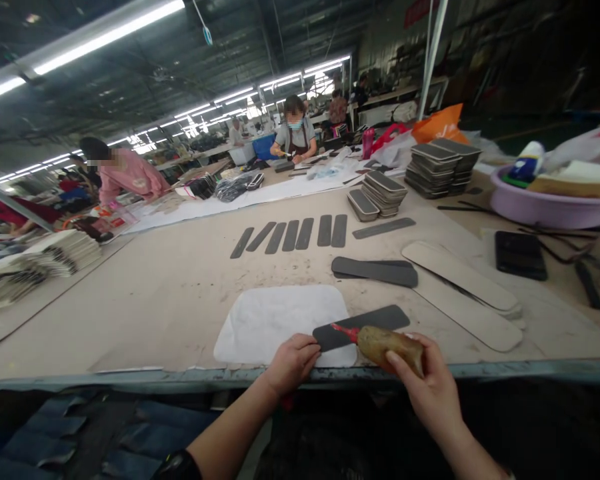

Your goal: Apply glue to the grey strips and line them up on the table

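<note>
My right hand [430, 387] is wrapped round a stained glue bottle [387, 347], tilted so its red nozzle points left over a dark grey strip [380, 319]. The left end of that strip is pinched by my left hand [295, 360], fingertips together. Under the strip lies a white sheet [280, 317] with rounded corners, by the table's front edge. Just beyond are two overlapping dark strips [375, 270]. Long beige strips [470, 300] fan out to the right of them. Farther off, several small dark strips [305, 233] lie in a row.
Stacked padded pieces [380, 193] stand at the back, with taller stacks [435, 167] behind. On the right are a black phone [520, 255], a purple basin [545, 203] and scissors. Cream bundles [55, 253] lie at left. Co-workers sit and lean at tables beyond.
</note>
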`<state>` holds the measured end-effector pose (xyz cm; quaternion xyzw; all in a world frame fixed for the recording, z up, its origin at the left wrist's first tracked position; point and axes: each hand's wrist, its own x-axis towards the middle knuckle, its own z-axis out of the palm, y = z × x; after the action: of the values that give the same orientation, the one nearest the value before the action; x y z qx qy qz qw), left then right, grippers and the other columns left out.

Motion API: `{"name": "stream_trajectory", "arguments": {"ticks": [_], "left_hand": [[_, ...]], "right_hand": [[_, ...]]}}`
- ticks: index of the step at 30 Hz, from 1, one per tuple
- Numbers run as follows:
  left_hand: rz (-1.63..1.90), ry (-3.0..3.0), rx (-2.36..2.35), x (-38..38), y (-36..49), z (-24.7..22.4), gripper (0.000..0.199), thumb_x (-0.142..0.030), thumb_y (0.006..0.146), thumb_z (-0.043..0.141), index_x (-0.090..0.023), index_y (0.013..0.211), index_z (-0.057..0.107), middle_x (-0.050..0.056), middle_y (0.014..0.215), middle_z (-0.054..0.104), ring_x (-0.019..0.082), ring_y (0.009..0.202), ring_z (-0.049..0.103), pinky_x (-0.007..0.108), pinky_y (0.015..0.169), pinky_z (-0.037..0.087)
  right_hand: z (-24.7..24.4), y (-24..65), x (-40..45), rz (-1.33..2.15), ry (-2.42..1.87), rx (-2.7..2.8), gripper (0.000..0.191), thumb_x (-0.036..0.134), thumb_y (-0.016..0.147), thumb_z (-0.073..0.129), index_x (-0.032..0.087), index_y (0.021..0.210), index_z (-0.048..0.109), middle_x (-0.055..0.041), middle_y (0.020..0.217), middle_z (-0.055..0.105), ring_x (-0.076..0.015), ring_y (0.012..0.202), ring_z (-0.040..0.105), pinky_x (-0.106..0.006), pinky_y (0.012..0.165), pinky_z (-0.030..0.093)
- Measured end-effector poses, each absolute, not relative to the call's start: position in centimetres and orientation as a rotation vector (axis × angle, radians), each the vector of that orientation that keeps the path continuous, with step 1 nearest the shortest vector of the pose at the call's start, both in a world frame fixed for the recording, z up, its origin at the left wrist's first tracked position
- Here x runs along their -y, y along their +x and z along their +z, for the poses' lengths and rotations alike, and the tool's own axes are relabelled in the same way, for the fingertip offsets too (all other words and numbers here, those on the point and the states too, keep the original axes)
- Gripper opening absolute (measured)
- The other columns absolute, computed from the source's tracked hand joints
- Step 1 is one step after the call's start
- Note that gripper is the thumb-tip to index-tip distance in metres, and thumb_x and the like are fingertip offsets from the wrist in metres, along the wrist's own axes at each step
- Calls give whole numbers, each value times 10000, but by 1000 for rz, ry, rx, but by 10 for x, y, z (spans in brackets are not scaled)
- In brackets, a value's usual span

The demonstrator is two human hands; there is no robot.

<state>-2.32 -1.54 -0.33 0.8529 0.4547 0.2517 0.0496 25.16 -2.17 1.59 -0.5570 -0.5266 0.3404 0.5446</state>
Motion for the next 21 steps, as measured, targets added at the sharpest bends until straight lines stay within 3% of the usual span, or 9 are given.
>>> {"name": "stream_trajectory", "arguments": {"ticks": [7, 21], "left_hand": [[812, 2613, -1375, 16, -25, -1, 198, -172, 871, 499, -187, 1002, 647, 74, 961, 661, 165, 887, 587, 335, 806, 513], [816, 2608, -1363, 14, -23, 0, 179, -164, 863, 509, -194, 972, 648, 61, 948, 672, 157, 867, 590, 336, 803, 501]], "right_hand": [[18, 231, 23, 493, -1160, 1650, 318, 352, 782, 654, 227, 1037, 511, -66, 985, 549, -226, 922, 542, -384, 796, 483], [14, 235, 18, 398, -1179, 1702, 307, 322, 799, 643, 220, 1053, 504, -70, 977, 543, -223, 912, 533, -388, 797, 484]]}}
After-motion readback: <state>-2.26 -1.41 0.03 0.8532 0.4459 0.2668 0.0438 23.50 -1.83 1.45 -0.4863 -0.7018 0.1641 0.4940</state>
